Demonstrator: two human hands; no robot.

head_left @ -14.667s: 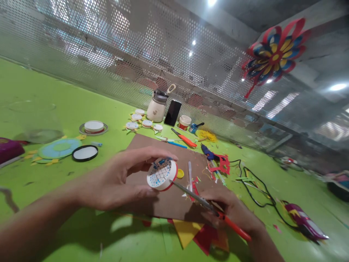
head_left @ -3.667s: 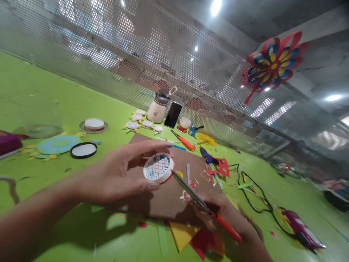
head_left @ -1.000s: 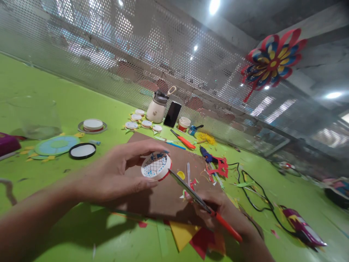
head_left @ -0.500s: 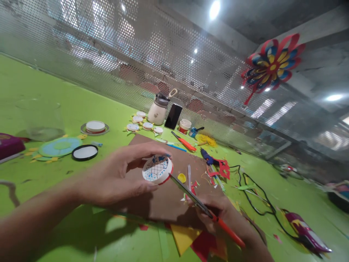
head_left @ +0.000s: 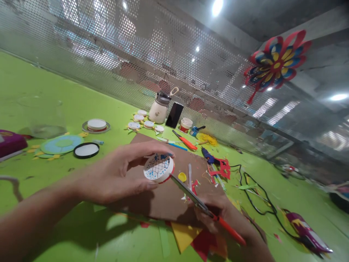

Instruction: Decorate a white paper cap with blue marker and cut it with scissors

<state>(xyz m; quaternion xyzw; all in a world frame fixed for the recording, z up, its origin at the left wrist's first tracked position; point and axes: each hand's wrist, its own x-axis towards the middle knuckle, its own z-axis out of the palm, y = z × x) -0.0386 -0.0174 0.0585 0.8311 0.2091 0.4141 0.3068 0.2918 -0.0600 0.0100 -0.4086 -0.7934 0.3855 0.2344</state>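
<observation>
Between the thumb and fingers of my left hand (head_left: 117, 173) is a round white lid (head_left: 158, 168) with a red rim, its face drawn with dark crossing lines and blue dots. My right hand (head_left: 218, 211) grips orange-handled scissors (head_left: 200, 203); the blades look closed, and their tip meets or nearly meets the lid's red edge. Both hands are over a brown board (head_left: 166, 203). On that board lie a small yellow cap (head_left: 182, 177), a pale pen-like stick (head_left: 190, 174) and red paper scraps (head_left: 194, 187).
At the back stand a flask (head_left: 158, 109), a phone (head_left: 174, 114) and a paint cup (head_left: 185, 124). A glue gun (head_left: 208, 155) with a black cable lies right, near a utility knife (head_left: 188, 143). Left are a blue paper disc (head_left: 62, 145) and a black-rimmed lid (head_left: 86, 150). Yellow paper (head_left: 185, 236) lies in front.
The camera view has shifted slightly. Both hands keep their holds, and the scissor tip stays at the lid's edge.
</observation>
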